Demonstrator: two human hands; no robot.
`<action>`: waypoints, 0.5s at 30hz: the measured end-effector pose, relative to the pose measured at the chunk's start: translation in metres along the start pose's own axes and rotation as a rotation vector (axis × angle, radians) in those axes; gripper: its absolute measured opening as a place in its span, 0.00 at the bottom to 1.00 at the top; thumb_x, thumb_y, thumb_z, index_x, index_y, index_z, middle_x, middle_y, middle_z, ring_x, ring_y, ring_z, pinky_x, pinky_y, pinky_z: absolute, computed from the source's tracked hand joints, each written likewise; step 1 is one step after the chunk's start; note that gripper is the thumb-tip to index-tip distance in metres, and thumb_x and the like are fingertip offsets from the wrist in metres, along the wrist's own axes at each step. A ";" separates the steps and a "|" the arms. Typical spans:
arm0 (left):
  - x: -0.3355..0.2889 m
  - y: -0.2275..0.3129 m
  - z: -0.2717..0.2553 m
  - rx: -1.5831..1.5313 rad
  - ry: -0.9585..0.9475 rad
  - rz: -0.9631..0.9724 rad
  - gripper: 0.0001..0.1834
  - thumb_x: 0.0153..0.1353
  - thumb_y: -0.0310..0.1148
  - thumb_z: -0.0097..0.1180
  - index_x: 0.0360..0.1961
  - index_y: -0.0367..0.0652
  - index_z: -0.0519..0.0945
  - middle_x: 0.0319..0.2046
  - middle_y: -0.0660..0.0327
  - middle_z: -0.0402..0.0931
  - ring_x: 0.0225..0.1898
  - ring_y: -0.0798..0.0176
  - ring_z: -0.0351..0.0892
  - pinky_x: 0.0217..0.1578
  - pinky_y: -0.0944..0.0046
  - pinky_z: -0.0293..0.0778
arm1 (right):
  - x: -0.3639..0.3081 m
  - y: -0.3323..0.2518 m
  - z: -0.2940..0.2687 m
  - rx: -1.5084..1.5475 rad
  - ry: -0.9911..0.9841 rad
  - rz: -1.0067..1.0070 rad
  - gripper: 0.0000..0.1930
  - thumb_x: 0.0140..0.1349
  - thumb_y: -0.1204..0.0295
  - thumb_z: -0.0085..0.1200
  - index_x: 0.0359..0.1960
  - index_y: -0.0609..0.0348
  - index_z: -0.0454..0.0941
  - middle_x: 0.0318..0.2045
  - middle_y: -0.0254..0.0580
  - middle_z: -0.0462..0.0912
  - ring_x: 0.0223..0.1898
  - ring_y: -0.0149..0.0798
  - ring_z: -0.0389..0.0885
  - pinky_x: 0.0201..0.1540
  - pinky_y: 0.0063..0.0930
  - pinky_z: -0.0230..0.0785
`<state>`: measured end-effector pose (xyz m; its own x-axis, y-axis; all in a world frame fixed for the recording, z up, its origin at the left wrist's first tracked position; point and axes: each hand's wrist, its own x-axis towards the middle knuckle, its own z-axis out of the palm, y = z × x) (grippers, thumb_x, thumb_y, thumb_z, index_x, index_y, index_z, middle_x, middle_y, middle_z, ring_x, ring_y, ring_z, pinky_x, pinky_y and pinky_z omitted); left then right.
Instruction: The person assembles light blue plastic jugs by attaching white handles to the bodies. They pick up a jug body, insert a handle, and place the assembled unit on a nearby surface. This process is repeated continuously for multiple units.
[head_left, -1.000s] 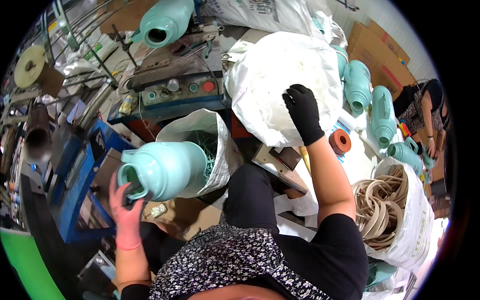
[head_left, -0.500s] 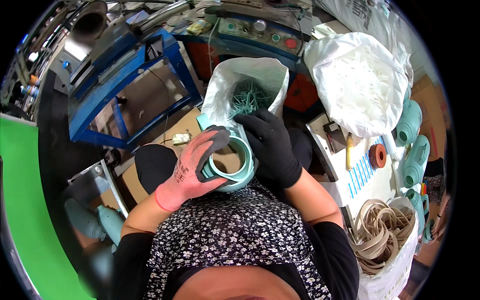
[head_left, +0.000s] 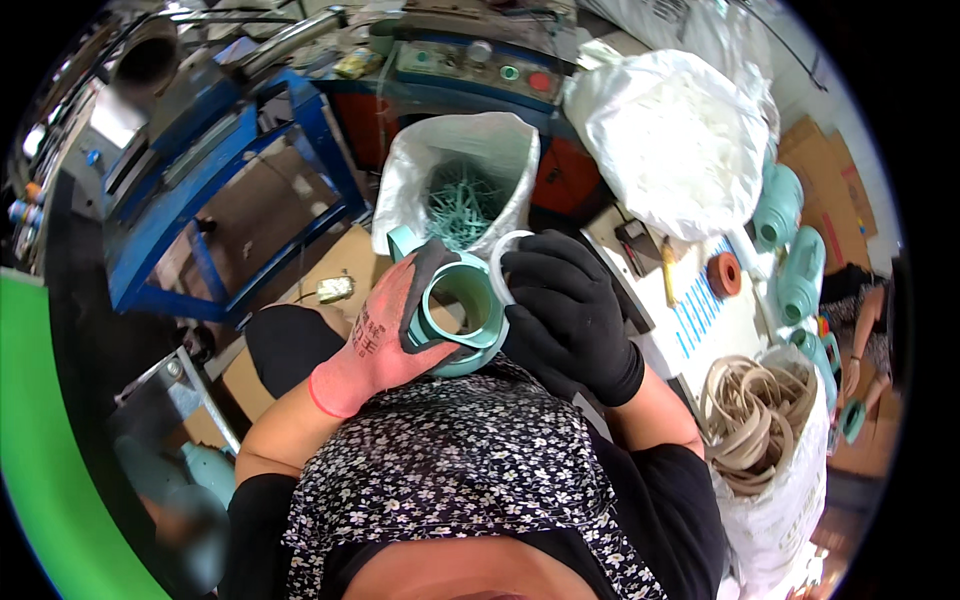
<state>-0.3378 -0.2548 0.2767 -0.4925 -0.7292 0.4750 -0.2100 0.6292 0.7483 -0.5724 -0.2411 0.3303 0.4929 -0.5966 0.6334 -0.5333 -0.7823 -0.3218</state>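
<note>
My left hand (head_left: 375, 350), in a red and black work glove, is closed round the side of a teal plastic jug (head_left: 462, 364). The jug's round open mouth faces up toward me, and a teal part like a handle or spout sticks out beyond my fingers. My right hand (head_left: 575, 318), in a black glove, pinches a thin whitish plastic ring (head_left: 497, 262) at the right edge of the mouth. The ring's far side is hidden by my fingers, and I cannot tell whether it touches the jug.
Ahead stands a white sack (head_left: 400, 185) of teal plastic strips. A white bag (head_left: 665, 150) of pale scraps sits at right, above a worktable (head_left: 690, 375) with a brown tape roll (head_left: 723, 274). Teal bottles (head_left: 800, 275) and a sack of beige strips (head_left: 760, 425) are farther right, near another person's arm.
My right hand has come back from the jug's far right side and now holds the whitish ring beside the mouth. My left hand keeps its grip. The view has shifted right.
</note>
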 end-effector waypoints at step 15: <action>0.029 -0.005 0.083 -0.004 -0.266 0.197 0.44 0.41 0.41 0.72 0.59 0.37 0.66 0.54 0.47 0.69 0.56 0.40 0.68 0.58 0.46 0.64 | -0.075 -0.005 -0.024 0.278 -0.279 0.341 0.08 0.51 0.80 0.52 0.34 0.63 0.74 0.33 0.50 0.76 0.34 0.53 0.78 0.37 0.40 0.70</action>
<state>-0.4210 -0.2565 0.2479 -0.7266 -0.4976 0.4737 -0.0859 0.7499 0.6560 -0.6232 -0.1878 0.3018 0.5079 -0.8213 0.2599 -0.5114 -0.5303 -0.6762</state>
